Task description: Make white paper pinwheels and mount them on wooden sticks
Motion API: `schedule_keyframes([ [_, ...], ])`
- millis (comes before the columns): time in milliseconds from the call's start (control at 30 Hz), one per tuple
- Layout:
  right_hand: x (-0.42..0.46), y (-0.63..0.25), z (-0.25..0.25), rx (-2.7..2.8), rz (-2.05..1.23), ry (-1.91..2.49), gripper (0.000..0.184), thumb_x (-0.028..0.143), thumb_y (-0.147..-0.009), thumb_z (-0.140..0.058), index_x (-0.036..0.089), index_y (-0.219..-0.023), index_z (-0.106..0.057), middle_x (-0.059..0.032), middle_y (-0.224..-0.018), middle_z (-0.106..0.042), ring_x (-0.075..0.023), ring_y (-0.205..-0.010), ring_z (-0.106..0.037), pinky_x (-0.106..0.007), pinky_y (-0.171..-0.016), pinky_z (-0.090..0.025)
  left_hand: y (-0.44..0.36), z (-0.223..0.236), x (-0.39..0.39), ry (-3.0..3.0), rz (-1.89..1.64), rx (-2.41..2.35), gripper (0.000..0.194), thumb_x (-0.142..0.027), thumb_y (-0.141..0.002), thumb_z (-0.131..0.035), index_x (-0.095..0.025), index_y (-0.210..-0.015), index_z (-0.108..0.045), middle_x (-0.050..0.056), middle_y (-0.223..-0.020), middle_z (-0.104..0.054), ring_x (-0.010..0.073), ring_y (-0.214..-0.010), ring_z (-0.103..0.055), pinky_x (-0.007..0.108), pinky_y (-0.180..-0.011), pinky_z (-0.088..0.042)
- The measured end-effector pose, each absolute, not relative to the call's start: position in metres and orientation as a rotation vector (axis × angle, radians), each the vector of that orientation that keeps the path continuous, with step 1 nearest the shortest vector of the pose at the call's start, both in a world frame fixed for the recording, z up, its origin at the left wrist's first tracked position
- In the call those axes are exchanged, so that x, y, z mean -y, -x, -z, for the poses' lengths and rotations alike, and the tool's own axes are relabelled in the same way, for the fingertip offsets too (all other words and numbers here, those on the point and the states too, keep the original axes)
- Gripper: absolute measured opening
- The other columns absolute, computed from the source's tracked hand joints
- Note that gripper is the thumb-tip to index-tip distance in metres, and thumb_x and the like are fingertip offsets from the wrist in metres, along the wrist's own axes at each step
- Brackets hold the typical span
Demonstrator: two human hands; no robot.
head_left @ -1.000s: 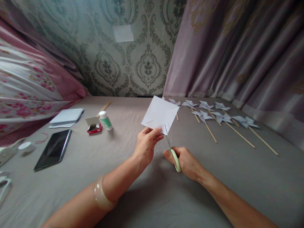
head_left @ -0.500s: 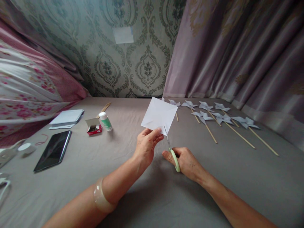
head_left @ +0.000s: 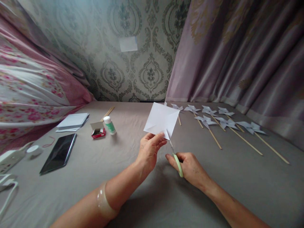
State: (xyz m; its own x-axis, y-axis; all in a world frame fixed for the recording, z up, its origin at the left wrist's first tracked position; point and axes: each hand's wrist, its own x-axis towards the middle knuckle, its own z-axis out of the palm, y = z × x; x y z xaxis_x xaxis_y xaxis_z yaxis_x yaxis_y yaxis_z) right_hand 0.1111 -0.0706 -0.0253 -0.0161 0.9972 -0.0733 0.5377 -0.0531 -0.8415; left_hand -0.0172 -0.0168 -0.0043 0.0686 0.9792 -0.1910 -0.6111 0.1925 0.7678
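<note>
Grey cloth [head_left: 128, 142] below, paper [head_left: 161, 118] in left hand [head_left: 151, 148], scissors [head_left: 178, 165] in right hand [head_left: 193, 167].

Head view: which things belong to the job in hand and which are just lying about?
Likely in the job: held paper square, held scissors, pinwheels, wooden sticks, paper stack, red box, green-and-white bottle.
Likely just lying about: black phone, power strip, red loop, round white object.
</note>
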Motion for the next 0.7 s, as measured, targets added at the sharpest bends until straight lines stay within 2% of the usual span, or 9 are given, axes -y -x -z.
schedule_keyframes([
  [700, 0.0710, -0.1121, 0.0222, 1.534, -0.945, 1.650, 0.048, 0.054, -0.071, -0.061, 0.020, -0.048, -0.036, 0.0045, -0.052, -0.027, -0.0088, -0.051, -0.026, -0.024, -0.045, -0.023, 0.0136, 0.0065, 0.0250, -0.623, -1.251, -0.812, 0.024, -0.020, -0.054, -0.081, -0.011, -0.065, -0.062, 0.001, -0.065, -0.064, 0.0092, -0.057, -0.059, 0.023, -0.061, -0.049],
])
